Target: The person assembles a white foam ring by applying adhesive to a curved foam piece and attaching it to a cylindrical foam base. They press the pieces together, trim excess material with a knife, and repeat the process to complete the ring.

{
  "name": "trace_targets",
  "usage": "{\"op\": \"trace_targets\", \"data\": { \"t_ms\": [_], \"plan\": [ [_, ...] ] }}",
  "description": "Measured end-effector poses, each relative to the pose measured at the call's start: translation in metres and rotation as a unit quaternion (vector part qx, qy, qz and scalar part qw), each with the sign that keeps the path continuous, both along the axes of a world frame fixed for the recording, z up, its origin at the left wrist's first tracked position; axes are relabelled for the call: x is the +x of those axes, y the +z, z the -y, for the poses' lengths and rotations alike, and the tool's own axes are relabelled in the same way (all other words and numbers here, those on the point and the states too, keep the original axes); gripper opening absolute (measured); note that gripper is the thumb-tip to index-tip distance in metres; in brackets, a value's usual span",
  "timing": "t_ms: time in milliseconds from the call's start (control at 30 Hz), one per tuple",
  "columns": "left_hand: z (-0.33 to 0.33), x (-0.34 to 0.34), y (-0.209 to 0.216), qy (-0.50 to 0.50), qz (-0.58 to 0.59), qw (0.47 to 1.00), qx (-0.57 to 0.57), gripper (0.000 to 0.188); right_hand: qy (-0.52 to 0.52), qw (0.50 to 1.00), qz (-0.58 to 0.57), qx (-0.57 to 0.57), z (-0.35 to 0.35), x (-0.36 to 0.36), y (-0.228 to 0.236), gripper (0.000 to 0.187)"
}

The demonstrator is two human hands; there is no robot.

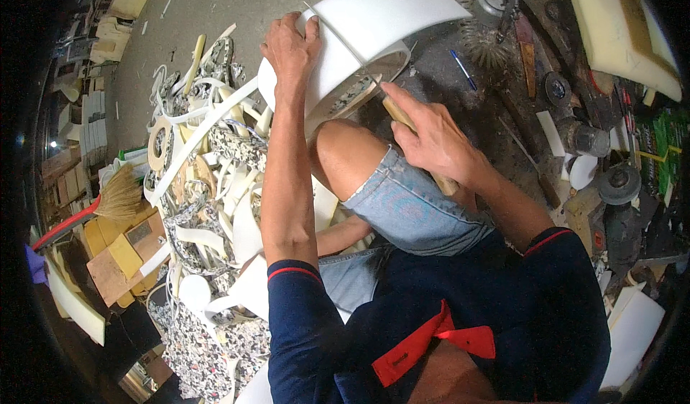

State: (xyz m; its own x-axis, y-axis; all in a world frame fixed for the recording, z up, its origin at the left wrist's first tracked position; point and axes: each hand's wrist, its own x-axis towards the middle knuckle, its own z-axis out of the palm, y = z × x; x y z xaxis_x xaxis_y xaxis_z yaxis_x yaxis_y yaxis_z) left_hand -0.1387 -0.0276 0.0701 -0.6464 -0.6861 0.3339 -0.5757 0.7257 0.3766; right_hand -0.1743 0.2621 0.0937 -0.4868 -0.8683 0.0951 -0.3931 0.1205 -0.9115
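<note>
A white foam sheet (392,7) is bent over a curved, hoop-like form (366,84) in front of my raised knee. On the sheet's left part my left hand (293,52) presses down, its thumb and fingers apart. My right hand (435,139) grips a long thin knife (402,113) by its wooden handle, the index finger stretched along it toward the blade. The narrow blade lies slantwise across the foam, its tip reaching past the far edge near my left thumb. The lower side of the curved form is partly hidden by my knee.
Foam offcuts and strips (215,181) are heaped to my left, beside a straw broom (118,195). On the floor at right lie a blue pen (463,70), an angle grinder (619,188), a thin long-bladed tool (528,152) and a coiled hose (485,44). Yellowish foam (625,37) stands far right.
</note>
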Motion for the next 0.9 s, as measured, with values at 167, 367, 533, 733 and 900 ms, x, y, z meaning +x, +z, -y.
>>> {"op": "trace_targets", "data": {
  "t_ms": [167,367,533,733,900],
  "plan": [
    [0.0,-0.001,0.0,-0.008,-0.011,1.0,-0.009,0.044,-0.002,1.0,-0.009,-0.001,0.025,-0.012,-0.004,0.056],
    [0.005,-0.003,-0.006,0.013,-0.01,1.0,-0.005,0.043,-0.006,1.0,0.006,-0.002,0.003,0.001,-0.007,0.057],
    [0.004,-0.001,-0.008,0.022,0.0,1.0,-0.008,0.043,-0.01,0.999,0.012,-0.033,-0.015,0.01,-0.006,0.058],
    [0.002,0.0,-0.005,0.014,-0.012,1.0,-0.005,0.043,0.008,0.999,0.021,0.038,0.009,-0.005,-0.002,0.058],
    [0.005,-0.001,-0.006,0.022,-0.015,1.0,-0.008,0.043,0.006,1.0,0.014,0.002,-0.001,0.001,-0.004,0.056]
  ]
}}
